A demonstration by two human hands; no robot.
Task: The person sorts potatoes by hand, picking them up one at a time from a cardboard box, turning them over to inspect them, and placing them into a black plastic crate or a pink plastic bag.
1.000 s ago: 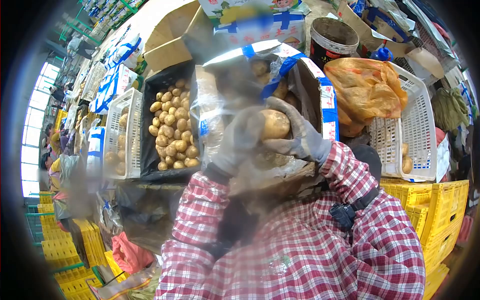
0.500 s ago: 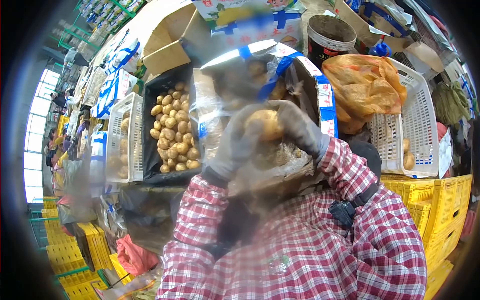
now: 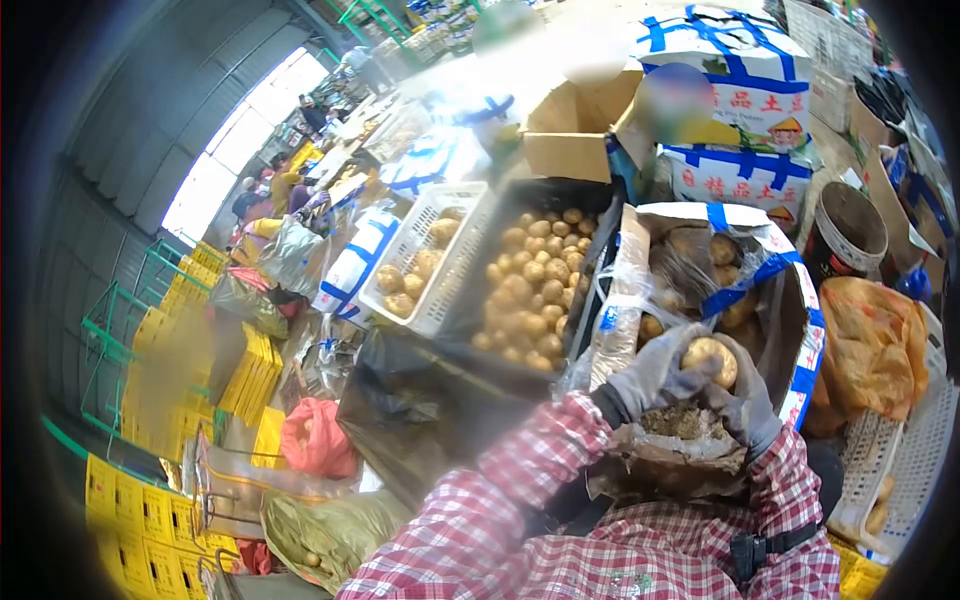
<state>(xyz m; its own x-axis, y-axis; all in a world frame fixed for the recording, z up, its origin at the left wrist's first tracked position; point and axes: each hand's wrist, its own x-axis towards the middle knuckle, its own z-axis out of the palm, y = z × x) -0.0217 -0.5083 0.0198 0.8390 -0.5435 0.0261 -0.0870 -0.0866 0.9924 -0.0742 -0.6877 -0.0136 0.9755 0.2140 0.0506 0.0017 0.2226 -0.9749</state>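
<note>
A potato (image 3: 709,361) is held between my two gloved hands, over the near part of an open white carton with blue tape (image 3: 808,330). My left hand (image 3: 655,370) wraps its left side, and my right hand (image 3: 748,400) holds it from the right. Larger potatoes (image 3: 725,250) lie in the plastic-lined carton behind the hands. Just below them is a dirty brown block (image 3: 685,425) with a crumbly top. Left of the carton, many small potatoes (image 3: 540,275) fill a black-lined container.
A white crate (image 3: 440,205) with a few potatoes stands left. An orange mesh bag (image 3: 870,345) lies over a white crate at right, near a bucket (image 3: 850,225). Taped cartons (image 3: 740,100) are stacked behind. Yellow crates (image 3: 130,510) and distant people (image 3: 285,185) are at left.
The view has swung left, so the work area sits further right in the frame. The potato is still between both hands, which now show more of its pale face.
</note>
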